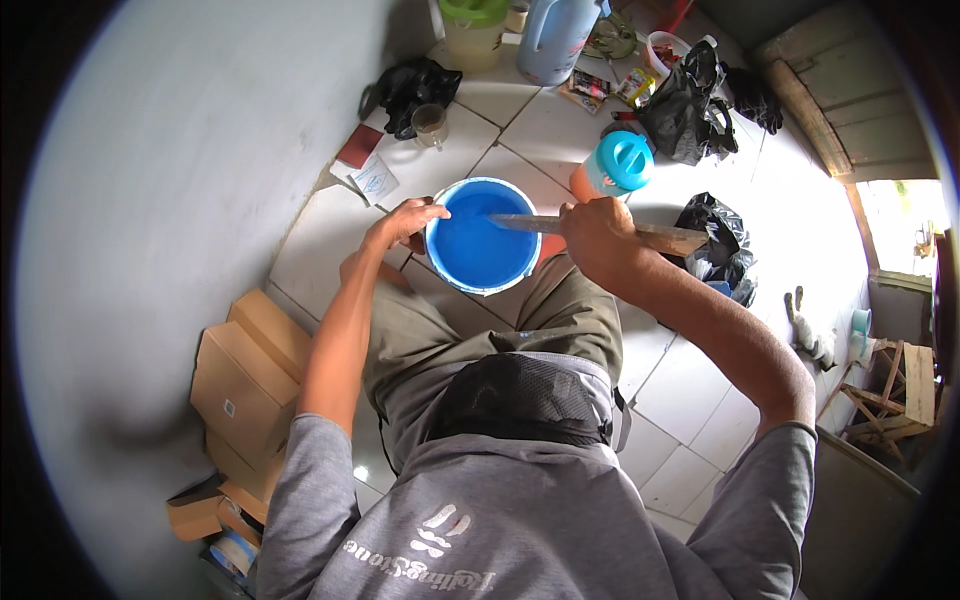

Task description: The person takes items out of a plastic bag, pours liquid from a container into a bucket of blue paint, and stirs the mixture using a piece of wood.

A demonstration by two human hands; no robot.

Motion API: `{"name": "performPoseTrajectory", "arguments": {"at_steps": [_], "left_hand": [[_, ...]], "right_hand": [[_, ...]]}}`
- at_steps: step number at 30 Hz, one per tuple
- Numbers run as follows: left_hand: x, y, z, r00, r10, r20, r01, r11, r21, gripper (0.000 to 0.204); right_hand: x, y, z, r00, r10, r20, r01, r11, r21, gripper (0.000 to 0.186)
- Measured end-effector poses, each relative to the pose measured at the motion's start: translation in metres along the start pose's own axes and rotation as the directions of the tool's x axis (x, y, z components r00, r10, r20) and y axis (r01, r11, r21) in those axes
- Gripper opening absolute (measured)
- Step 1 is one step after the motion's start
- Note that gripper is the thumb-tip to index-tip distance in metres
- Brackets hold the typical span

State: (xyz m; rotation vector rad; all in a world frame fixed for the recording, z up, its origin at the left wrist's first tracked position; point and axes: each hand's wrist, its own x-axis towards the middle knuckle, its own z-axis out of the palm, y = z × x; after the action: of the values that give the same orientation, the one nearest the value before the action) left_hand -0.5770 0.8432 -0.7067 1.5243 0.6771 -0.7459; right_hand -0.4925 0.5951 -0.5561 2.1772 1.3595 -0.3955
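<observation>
The left hand [412, 220] pinches the left rim of the bucket [487, 291] near the knees [560, 280]; the right hand [602, 235] clasps a wooden stick [525, 223]. The blue paint [482, 256] looks even: stirring seems advanced, the stick not yet set aside.

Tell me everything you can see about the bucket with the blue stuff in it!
The bucket is round, with a whitish rim, and looks plastic. It's open on top, with smooth blue liquid inside, maybe paint. It's in front of the person's bent legs. The left hand holds its left edge. A flat wooden stick, held by the right hand, reaches across its right side. Its bottom is hidden.
</observation>
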Motion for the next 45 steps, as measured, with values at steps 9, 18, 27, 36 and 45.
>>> {"name": "performPoseTrajectory", "arguments": {"at_steps": [9, 18, 27, 36, 45], "left_hand": [[0.009, 0.009, 0.002, 1.0, -0.013, -0.009, 0.014, 0.984, 0.176, 0.04], [-0.027, -0.014, 0.01, 0.926, 0.162, -0.34, -0.105, 0.978, 0.179, 0.036], [-0.047, -0.003, 0.02, 0.866, 0.208, -0.455, -0.089, 0.959, 0.268, 0.035], [-0.03, -0.037, 0.011, 0.771, 0.4, -0.495, -0.064, 0.823, 0.565, 0.033], [-0.043, -0.027, 0.028, 0.744, 0.399, -0.536, -0.003, 0.805, 0.594, 0.03]], "right_hand": [[-0.012, 0.007, 0.006, 0.998, -0.01, -0.061, 0.025, 0.971, 0.239, 0.017], [-0.027, 0.008, 0.016, 0.983, -0.009, -0.184, 0.059, 0.962, 0.268, 0.028], [-0.018, -0.011, 0.034, 0.955, 0.063, -0.289, -0.009, 0.983, 0.185, 0.041], [-0.034, -0.039, 0.04, 0.939, -0.097, -0.331, 0.122, 0.991, 0.056, 0.045], [-0.054, -0.044, 0.048, 0.945, -0.134, -0.297, 0.181, 0.974, 0.137, 0.044]]}}
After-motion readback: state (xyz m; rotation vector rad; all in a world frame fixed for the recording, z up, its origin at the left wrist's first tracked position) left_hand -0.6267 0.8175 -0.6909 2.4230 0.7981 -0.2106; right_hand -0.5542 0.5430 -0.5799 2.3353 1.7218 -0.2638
